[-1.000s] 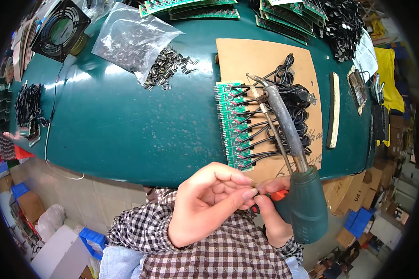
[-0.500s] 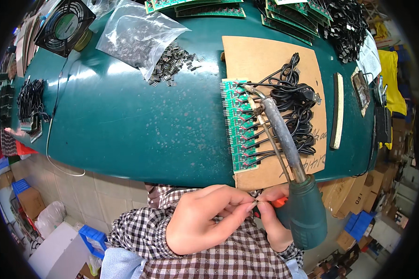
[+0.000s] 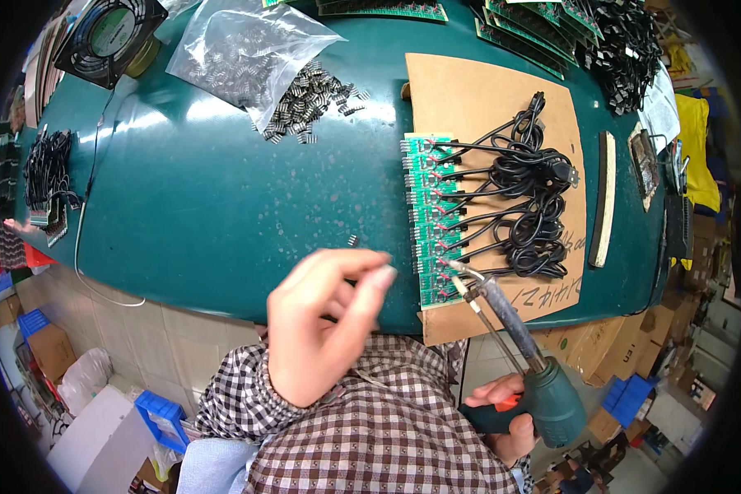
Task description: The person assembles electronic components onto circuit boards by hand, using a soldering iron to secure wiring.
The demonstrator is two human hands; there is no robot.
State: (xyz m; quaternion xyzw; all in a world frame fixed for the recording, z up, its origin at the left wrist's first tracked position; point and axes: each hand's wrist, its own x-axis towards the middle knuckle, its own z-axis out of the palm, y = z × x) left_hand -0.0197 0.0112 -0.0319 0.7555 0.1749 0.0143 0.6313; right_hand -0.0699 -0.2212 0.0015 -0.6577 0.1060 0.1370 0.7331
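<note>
My right hand [image 3: 509, 412] is wrapped round the green handle of a soldering gun [image 3: 552, 399] with a red trigger. Its metal barrel and thin side tube slant up and left, with the tip over the lower end of a row of green circuit boards [image 3: 433, 218]. Black cables [image 3: 527, 185] run right from the boards in coiled bundles. Slightly blurred, my left hand [image 3: 325, 321] hovers over the table's near edge, thumb and forefinger drawn together; whatever they pinch, if anything, does not show. Just beyond it lies a small black pin connector [image 3: 352, 240].
Boards and cables rest on a brown cardboard sheet [image 3: 469, 82]. Behind stand a clear bag [image 3: 230, 58] and a pile of pin connectors [image 3: 313, 103]. A fan [image 3: 111, 37] is at far left, a cable bundle [image 3: 49, 169] below it. Stacked boards [image 3: 535, 37] lie far right.
My hands have parted: the left has moved up and left over the table. The soldering gun's tip has dropped from the top of the board row to its lower end.
</note>
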